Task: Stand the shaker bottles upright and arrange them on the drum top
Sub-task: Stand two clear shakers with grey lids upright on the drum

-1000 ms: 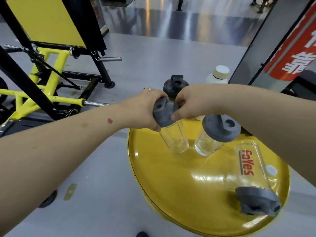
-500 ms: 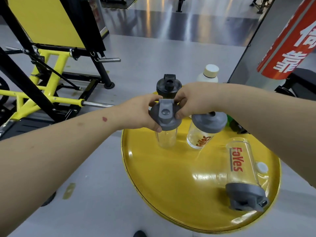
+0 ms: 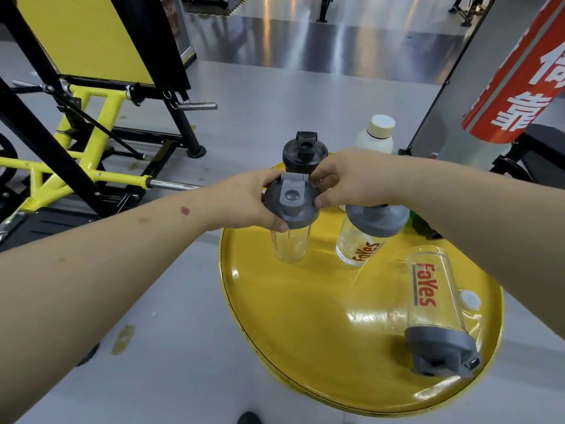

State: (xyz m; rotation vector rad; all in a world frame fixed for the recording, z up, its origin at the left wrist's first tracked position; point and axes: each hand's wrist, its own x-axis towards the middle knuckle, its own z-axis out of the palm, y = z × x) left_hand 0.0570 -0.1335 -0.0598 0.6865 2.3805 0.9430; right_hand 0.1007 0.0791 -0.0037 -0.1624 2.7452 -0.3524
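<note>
A clear shaker bottle with a grey lid point(image 3: 290, 206) stands upright at the back left of the yellow drum top point(image 3: 305, 325). My left hand point(image 3: 244, 203) and my right hand point(image 3: 345, 179) both grip its lid from either side. A second grey-lidded shaker point(image 3: 367, 234) stands upright just to its right, under my right wrist. A black-lidded shaker point(image 3: 302, 154) stands behind them. Another clear shaker marked FoYes point(image 3: 434, 304) lies on its side at the drum's right, lid toward me.
A white bottle with a cream cap point(image 3: 377, 133) stands at the drum's far edge. A yellow and black gym machine point(image 3: 76, 142) fills the left. A red banner point(image 3: 526, 71) and a dark bench are at the right. Grey floor surrounds the drum.
The grey-lidded shaker in both hands has gone from tilted to upright, its base now on the drum top. The view has shifted slightly.
</note>
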